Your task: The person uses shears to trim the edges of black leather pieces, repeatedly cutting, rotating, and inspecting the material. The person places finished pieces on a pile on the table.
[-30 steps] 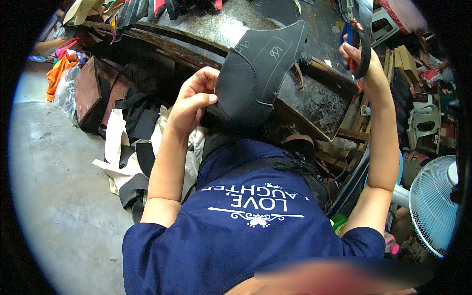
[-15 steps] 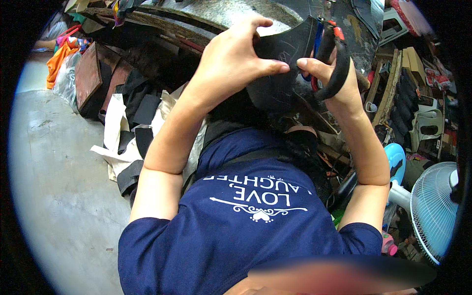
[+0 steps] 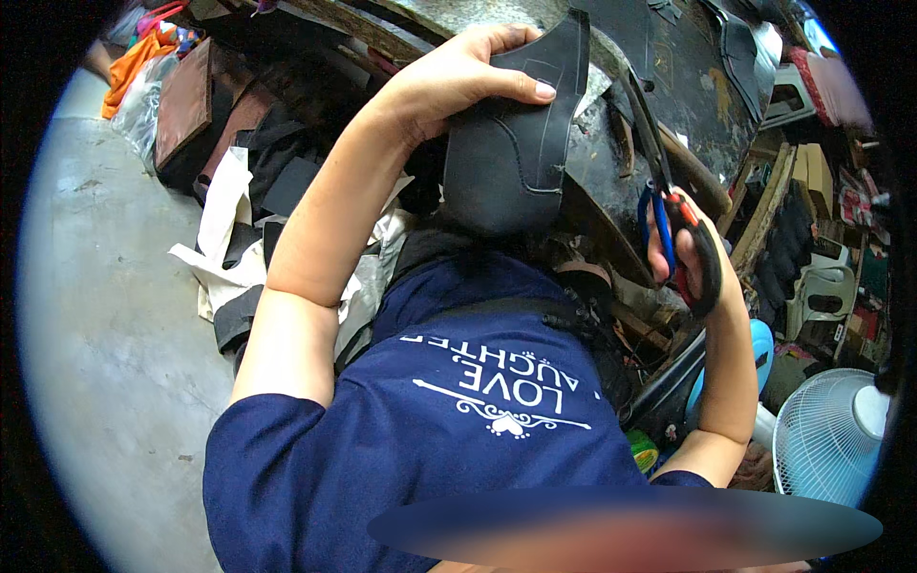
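Observation:
My left hand (image 3: 468, 81) grips a black leather piece (image 3: 506, 172) near its top, with the thumb pressed flat on its face. This piece looks like a shoe-upper panel; it has a rounded lower end, a curved stitched seam and thin pale marking lines. To its right, my right hand (image 3: 728, 277) is closed round the handles of a pair of scissors (image 3: 657, 162), one loop blue, the other black and red. Their dark blades point up and away from me, apart from the leather. How far the blades are spread is hard to make out.
A dark, scuffed work table (image 3: 702, 124) bears more black pieces (image 3: 735, 53). White and black scraps (image 3: 224, 229) are heaped at my left beside brown boards (image 3: 183, 100). A fan (image 3: 826, 439) stands close by my right elbow, near a pale plastic stool (image 3: 821, 296).
The scissors have come down and right, away from the leather piece. That piece now hangs lower, with its stitched face in sight. My left hand has stayed near the same place.

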